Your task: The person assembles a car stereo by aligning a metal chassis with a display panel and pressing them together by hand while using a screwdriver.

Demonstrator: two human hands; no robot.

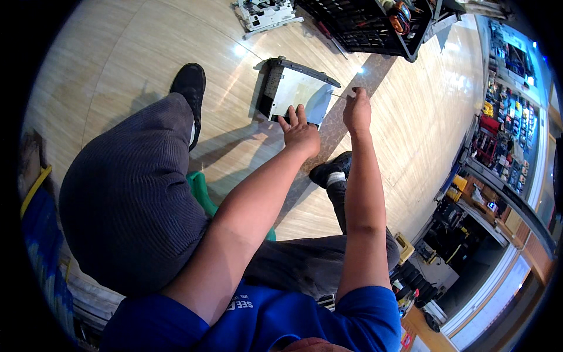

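A car stereo-like metal box (pixel 298 94) lies on the floor in front of me, with a silvery top and a dark, thicker strip along its far edge. My left hand (pixel 301 136) rests on its near edge with the fingers spread. Just to the right of the box, my right hand (pixel 357 111) is closed around a thin screwdriver (pixel 341 95). Its slim shaft points left at the box's right side. Whether the tip touches the box is too small to tell, and the handle is hidden in my hand.
A black plastic crate (pixel 363 29) with cables and parts stands beyond the box. Left of it lies a metal bracket frame (pixel 267 14). A long thin tool (pixel 332 40) lies beside the crate. Under me shows a green stool (pixel 201 190). Tool-filled shelves (pixel 510 129) line the right.
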